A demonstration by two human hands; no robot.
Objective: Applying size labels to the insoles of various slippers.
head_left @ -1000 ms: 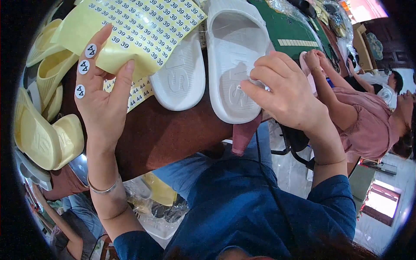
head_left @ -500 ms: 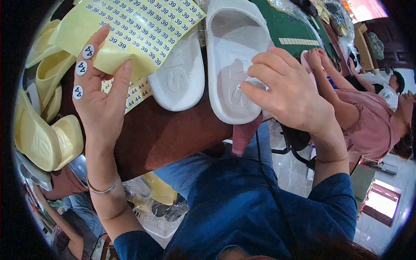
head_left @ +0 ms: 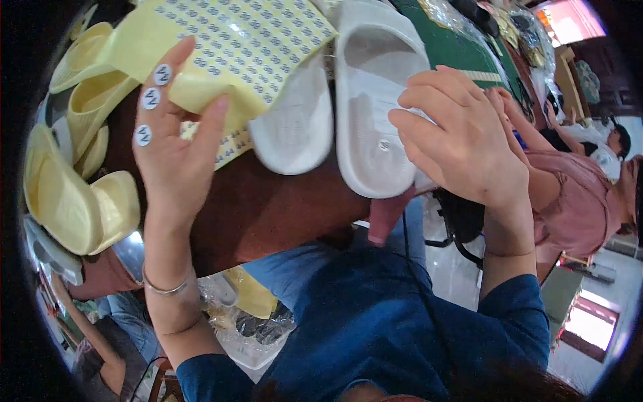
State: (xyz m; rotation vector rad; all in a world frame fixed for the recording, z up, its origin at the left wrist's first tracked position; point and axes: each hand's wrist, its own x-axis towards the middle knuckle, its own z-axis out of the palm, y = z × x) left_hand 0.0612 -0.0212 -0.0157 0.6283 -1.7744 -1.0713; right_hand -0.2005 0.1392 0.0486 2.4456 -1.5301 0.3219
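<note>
My left hand [head_left: 181,151] pinches a bent corner of a pale yellow sticker sheet [head_left: 251,43] between thumb and fingers. Three round white stickers [head_left: 151,98] are stuck along the edge of its forefinger. Under the sheet lies a second yellow sticker sheet [head_left: 232,148], mostly covered. A white slide sandal [head_left: 365,167] rests sole down, toe strap away from me, with a small round sticker [head_left: 384,145] on its heel. Above that sandal's right edge hovers my right hand [head_left: 462,141], fingers loosely curled and apart, nothing visible in them. Another white sandal [head_left: 295,137] is partly beneath the sheet.
Pale yellow sandals [head_left: 63,194] pile up at the left edge of the brown-covered table [head_left: 268,214], with grey ones [head_left: 53,251] below. A green mat [head_left: 435,37] lies beyond. A co-worker in a pink top [head_left: 569,201] sits at right; plastic bags [head_left: 254,335] fill a bin below.
My right hand has lifted off the sandal's heel and shifted slightly right, leaving the small round sticker exposed there. The whole view has shifted slightly; my left hand still holds the sheet.
</note>
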